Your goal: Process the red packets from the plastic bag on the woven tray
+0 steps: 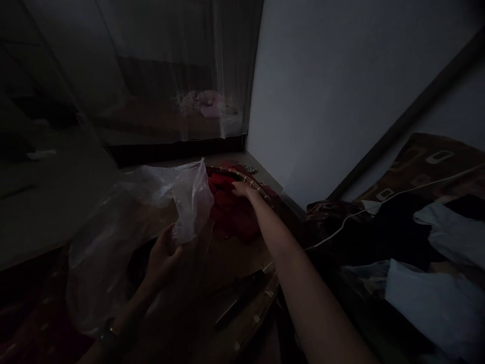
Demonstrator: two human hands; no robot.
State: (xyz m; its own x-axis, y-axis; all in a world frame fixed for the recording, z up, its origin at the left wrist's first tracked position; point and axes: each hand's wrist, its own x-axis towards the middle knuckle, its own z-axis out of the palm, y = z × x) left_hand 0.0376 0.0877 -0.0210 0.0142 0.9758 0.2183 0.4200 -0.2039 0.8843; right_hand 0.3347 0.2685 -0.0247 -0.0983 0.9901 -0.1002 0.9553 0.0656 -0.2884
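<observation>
The 2 bare hands are working over a round tray (268, 293), and the clock directions here are running from its middle, with 12 at the far side. The left hand (164, 253) is holding a clear bag (113, 227) at about 9 o'clock, its fingers closing on the plastic near the bag's edge. A band (112, 328) is circling the left wrist.

The right hand (241, 189) is reaching to about 12:30, where it is touching the red things (237, 220) lying inside the rim. Its fingertips are sinking into shadow, so I cannot tell whether they are gripping anything.

A dark tool (240, 298) is lying at an angle at about 5 o'clock, apart from both hands; I cannot tell its kind.

Outside the tray, a net (182, 76) is hanging at 11 o'clock, with pink bedding (212, 103) showing through. A pale wall (322, 91) is standing at 1 o'clock. Clothes (432, 303) are lying at 3 o'clock, and a white cord (343, 225) is running across at 2 o'clock.
</observation>
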